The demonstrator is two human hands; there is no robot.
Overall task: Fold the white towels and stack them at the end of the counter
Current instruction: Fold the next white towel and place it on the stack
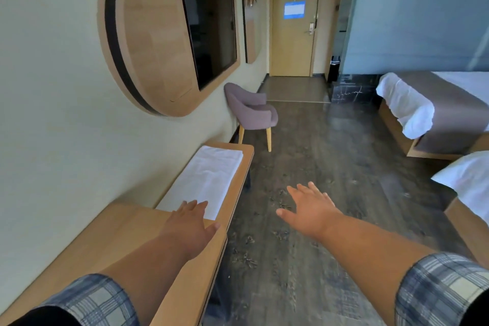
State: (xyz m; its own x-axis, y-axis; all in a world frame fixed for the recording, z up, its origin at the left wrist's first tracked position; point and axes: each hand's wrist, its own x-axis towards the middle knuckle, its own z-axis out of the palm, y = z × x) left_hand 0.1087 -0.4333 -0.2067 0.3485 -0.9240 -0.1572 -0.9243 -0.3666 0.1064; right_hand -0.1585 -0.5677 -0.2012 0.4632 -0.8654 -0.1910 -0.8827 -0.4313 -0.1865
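Plaid sleeves (98, 299) nearest, both forearms stretched forward. Left hand (190, 222) over raised near part of wooden counter (119, 233), fingers (195, 206) straight and slightly apart, holding nothing. White towel (203, 180) lies flat as long folded strip on lower far section, against wall; fingertips overlap its near edge, contact possibly there, hard to tell from this angle. Right hand (309, 209) out over dark floor (330, 153), fingers spread, empty, well right of towel. Beyond: mauve chair (254, 111), wall-mounted screen (211, 32), door (293, 21), beds (436, 108) at right.
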